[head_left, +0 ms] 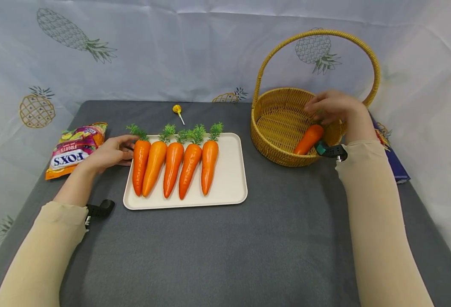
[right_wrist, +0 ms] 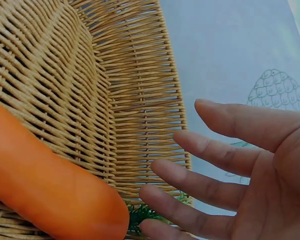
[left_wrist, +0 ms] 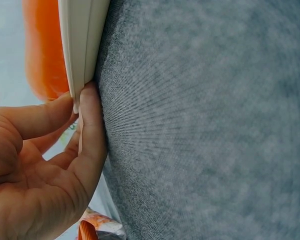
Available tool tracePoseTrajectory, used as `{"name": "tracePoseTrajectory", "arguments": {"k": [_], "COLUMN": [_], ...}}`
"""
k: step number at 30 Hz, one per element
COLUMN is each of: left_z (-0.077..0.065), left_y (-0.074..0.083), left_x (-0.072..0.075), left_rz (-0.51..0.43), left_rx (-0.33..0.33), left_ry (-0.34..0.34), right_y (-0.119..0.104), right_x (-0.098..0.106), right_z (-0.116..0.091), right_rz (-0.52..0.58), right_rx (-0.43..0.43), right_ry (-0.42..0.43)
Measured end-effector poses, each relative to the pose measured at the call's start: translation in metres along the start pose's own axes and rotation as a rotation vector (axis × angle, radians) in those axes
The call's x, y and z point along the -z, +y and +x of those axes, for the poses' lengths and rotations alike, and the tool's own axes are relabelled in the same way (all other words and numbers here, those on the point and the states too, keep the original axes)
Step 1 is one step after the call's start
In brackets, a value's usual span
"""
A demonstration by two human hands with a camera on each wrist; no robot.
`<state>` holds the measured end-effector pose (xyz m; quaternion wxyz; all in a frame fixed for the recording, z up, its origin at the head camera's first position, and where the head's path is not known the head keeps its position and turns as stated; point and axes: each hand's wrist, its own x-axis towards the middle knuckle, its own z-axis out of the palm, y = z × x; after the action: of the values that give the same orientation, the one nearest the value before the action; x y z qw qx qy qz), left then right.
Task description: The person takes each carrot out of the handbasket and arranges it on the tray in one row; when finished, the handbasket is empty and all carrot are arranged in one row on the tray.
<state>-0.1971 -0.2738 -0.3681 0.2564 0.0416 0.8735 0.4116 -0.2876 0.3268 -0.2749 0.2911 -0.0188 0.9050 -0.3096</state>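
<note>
Several orange carrots with green tops lie side by side on a cream tray (head_left: 227,170). My left hand (head_left: 112,151) is at the tray's left edge, next to the leftmost carrot (head_left: 141,164). In the left wrist view its thumb and fingers (left_wrist: 92,115) pinch the tray's rim (left_wrist: 82,45). Over the right part of a wicker basket (head_left: 273,143) is my right hand (head_left: 334,106). Its fingers are spread with nothing between them in the right wrist view. Below them one carrot (right_wrist: 60,185) lies inside the basket, its green top partly behind the fingertips.
A bag of Fox's fruit sweets (head_left: 76,147) lies left of the tray, beside my left forearm. Behind the tray is a yellow lollipop (head_left: 177,109). The basket's tall handle (head_left: 264,64) arches above it. A dark blue package (head_left: 396,160) sits partly hidden behind my right forearm.
</note>
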Motion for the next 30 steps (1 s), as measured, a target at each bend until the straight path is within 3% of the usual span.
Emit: {"name": "tracePoseTrajectory", "arguments": {"k": [16, 30], "left_z": [-0.001, -0.001], "left_y": [-0.001, 0.000], "left_x": [-0.002, -0.001], "left_rz": [0.007, 0.005], "left_rx": [0.009, 0.006], "left_ry": [0.013, 0.013], "right_y": [0.001, 0.005], "right_x": [-0.009, -0.013], "right_z": [0.006, 0.015], "right_rz": [-0.007, -0.056], "right_rx": [-0.050, 0.010], "right_ry": [-0.115, -0.199]}}
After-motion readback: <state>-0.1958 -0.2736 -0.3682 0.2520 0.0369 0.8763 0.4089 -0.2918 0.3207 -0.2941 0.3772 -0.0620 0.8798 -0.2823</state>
